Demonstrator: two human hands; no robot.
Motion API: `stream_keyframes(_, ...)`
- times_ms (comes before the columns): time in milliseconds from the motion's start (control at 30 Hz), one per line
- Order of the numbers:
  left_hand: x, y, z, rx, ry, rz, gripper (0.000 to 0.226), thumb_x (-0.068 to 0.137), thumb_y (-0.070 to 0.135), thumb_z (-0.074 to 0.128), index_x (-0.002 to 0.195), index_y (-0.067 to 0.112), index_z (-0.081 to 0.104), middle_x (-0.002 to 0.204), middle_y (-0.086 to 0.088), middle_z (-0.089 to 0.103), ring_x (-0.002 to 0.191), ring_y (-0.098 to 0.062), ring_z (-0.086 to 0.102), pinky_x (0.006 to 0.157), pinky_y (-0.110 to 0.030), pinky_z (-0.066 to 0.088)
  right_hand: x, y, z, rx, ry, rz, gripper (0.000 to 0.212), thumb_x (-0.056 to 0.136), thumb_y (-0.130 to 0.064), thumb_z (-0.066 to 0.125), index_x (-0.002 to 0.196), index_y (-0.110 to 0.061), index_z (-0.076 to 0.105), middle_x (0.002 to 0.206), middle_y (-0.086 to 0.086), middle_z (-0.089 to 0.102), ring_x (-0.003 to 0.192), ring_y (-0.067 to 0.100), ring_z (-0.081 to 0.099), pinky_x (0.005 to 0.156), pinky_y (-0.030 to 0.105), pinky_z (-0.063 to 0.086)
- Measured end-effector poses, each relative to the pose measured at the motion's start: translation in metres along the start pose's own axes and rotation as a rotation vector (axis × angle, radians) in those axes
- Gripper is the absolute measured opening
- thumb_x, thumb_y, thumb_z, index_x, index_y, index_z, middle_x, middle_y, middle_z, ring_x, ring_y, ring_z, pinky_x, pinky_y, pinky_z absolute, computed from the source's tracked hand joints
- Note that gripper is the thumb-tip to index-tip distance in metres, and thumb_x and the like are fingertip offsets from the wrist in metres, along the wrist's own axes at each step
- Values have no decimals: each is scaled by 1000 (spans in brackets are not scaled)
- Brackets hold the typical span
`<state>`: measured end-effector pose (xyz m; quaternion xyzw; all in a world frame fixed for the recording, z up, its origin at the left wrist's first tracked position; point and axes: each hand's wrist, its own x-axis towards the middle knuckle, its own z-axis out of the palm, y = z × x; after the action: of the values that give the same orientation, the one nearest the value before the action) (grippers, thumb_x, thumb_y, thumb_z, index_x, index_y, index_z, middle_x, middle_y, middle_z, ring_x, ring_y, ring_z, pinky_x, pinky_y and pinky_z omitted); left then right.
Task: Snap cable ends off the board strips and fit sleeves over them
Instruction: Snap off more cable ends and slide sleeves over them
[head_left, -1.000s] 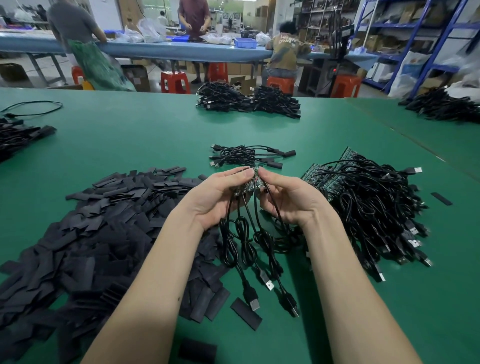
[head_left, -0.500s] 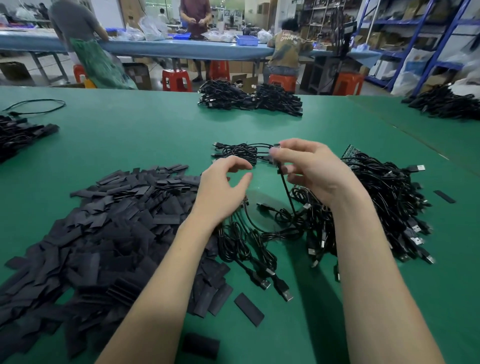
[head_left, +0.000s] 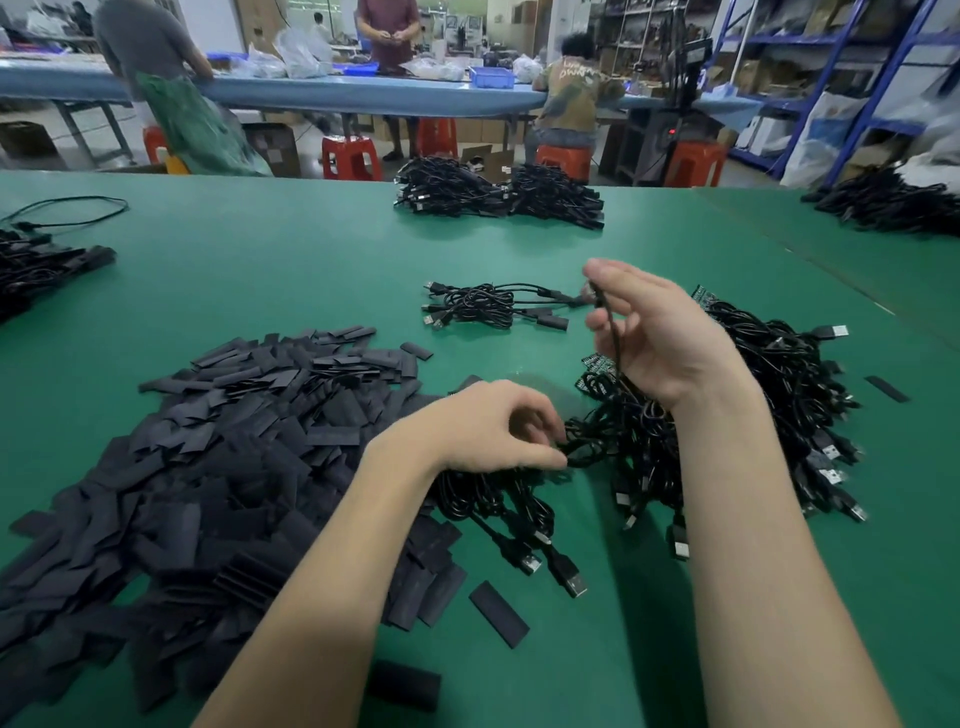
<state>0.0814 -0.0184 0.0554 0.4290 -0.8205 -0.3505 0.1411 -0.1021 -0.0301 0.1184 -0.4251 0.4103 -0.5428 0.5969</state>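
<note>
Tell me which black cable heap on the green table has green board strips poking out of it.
The heap under the right hand, at the table's right. Green board strips show at its far edge; the far-centre pile and the small bundle show only cables.

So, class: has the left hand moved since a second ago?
Yes. The left hand has dropped from the raised cables toward the near edge, now beside the sleeve pile, pinching cables on the table.

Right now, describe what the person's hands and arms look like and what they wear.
Both arms are bare from the bottom edge of the frame to the wrists: no sleeves show. The left hand and right hand wear no gloves, and no rings, watch or wristband can be seen. The fingernails that show look short and unpainted. No markings are visible on either forearm.
</note>
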Motion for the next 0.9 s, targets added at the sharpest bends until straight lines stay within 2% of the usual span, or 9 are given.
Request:
stream_keyframes(67, 0, 0, 2, 1, -2, 6, 11, 87, 37, 77, 95, 31, 72, 85, 13, 71, 79, 1, 64, 89, -28, 53, 0, -1, -5, 16, 35, -4, 4, 92, -19, 71, 92, -17, 67, 77, -4, 64, 48, 4, 52, 43, 13, 42)
stream_keyframes(233, -9, -3, -12, -284, 99, 35, 6, 87, 26, 62, 93, 28, 64, 80, 12, 64, 70, -10, 60, 73, -28, 45, 3, 1, -18, -390, 155, -4, 10, 90, -18, 74, 95, -12, 69, 80, 1, 62, 42, 5, 45, 40, 14, 33)
stream_keyframes(300, -11, -4, -16, -236, 111, 38, 10, 87, 39, 58, 83, 31, 64, 77, 11, 61, 72, -11, 54, 75, -31, 42, 4, 2, -18, -465, 163, 0, 8, 90, -18, 75, 91, -13, 68, 80, 2, 62, 42, 5, 45, 39, 15, 31)
stream_keyframes(400, -10, -6, -12, -82, 73, -47, 42, 86, 66, 58, 74, 27, 70, 69, 0, 57, 64, -11, 48, 68, -29, 39, 5, 7, -11, -542, 146, 6, 7, 90, -21, 75, 89, -17, 69, 80, 0, 66, 46, 5, 54, 40, 16, 36)
stream_keyframes(467, -5, -4, -6, -77, 146, -57, 33, 86, 62, 65, 77, 31, 72, 71, 7, 64, 63, -6, 55, 68, -26, 43, 6, 10, -3, -517, 101, -5, 8, 90, -24, 75, 89, -20, 69, 75, -5, 70, 51, 6, 60, 43, 16, 40)
stream_keyframes(600, 7, 7, 3, -696, 351, 46, 8, 95, 25, 69, 100, 20, 68, 108, -4, 75, 95, -16, 72, 83, -27, 57, 9, 19, 13, -407, 48, -27, 9, 86, -24, 79, 89, -20, 71, 73, -9, 70, 58, 3, 61, 55, 16, 50)
stream_keyframes(700, 13, 13, 13, -1148, 473, 41, 5, 98, 8, 62, 103, 6, 62, 98, -11, 75, 86, -21, 74, 80, -26, 59, 13, 29, 19, -400, 67, -47, 11, 84, -22, 81, 86, -19, 71, 71, -6, 68, 58, 5, 57, 60, 18, 52)
stream_keyframes(833, 19, 8, 22, -1298, 587, 5, 5, 98, 5, 60, 103, 7, 60, 88, -6, 75, 74, -18, 73, 71, -24, 58, 15, 37, 23, -508, 110, -51, 16, 85, -29, 80, 93, -16, 74, 74, -7, 71, 65, 8, 61, 75, 32, 55)
stream_keyframes(900, 20, 3, 25, -1279, 623, -11, 7, 98, 7, 61, 105, 7, 64, 83, -1, 75, 69, -14, 72, 63, -20, 55, 16, 35, 26, -628, 185, -149, 16, 86, -34, 77, 96, -21, 72, 82, -10, 73, 72, 3, 66, 75, 24, 54)
